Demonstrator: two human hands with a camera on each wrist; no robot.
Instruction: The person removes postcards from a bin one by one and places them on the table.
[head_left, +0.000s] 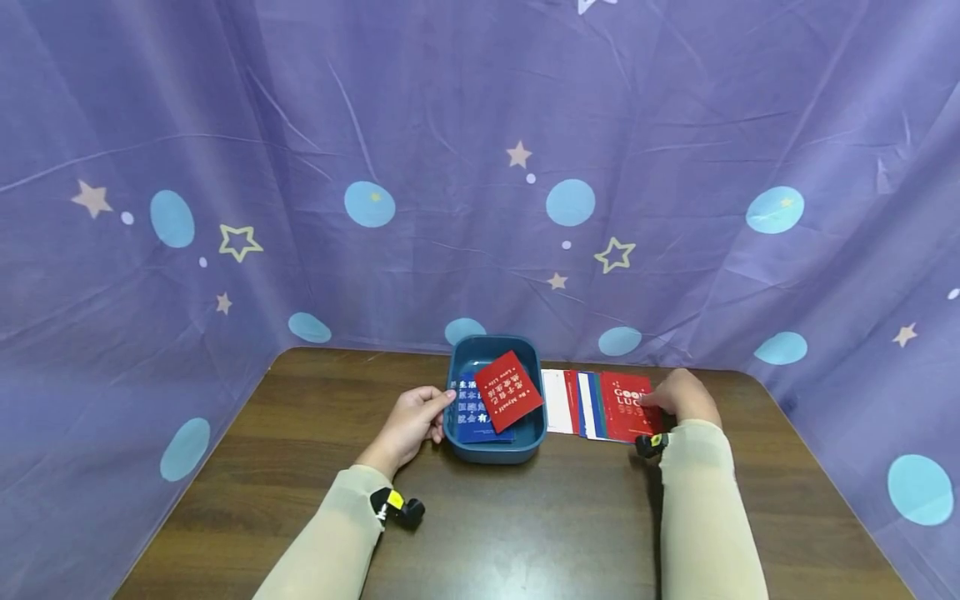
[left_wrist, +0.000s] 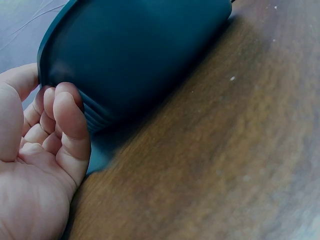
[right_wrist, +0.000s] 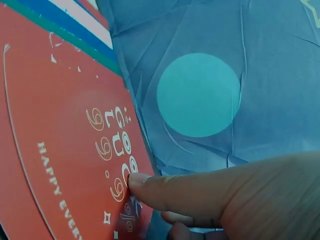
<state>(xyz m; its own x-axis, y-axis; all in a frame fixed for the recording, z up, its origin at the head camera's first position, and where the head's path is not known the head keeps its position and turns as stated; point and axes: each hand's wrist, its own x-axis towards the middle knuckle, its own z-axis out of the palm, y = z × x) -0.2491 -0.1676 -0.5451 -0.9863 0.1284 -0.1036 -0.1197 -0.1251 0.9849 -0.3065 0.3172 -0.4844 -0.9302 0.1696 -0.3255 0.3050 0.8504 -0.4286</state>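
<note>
Purple cloth (head_left: 450, 100), printed with stars and pale blue discs, hangs behind the bin (head_left: 495, 457) and well out to both sides of it; brown wood-grain table (head_left: 585, 517) carries the bin near its far edge.

Inside the bin lie two cards: a blue card (head_left: 471, 417) with white characters, flat at the bottom; and a red card (head_left: 508, 390) reading "Be Myself" and "Love Life", turned at an angle and lying partly over the blue one, with one corner reaching toward the bin's right wall.

To the right of the bin runs an overlapping row of cards (head_left: 573, 408); a white card (head_left: 555, 400) comes nearest, just beside the bin's rim, then edges of red, blue, white and green follow; at the end farthest from the bin, on top, lies a red "GOOD LUCK" card (head_left: 622, 421).

Of the two hands, the left hand (head_left: 411, 417) grips the bin's left rim, thumb at the rim and fingers curled against the outer wall; the right hand (head_left: 684, 398), well to the right of the bin, touches the printed face of the "GOOD LUCK" card with one extended digit, its other fingers folded near the card's outer edge; whether they pinch the card I cannot tell.

Both forearms wear pale sleeves (head_left: 322, 533); a small black device (head_left: 405, 508) with a yellow patch sits at the left wrist, nearer the viewer than the bin.
</note>
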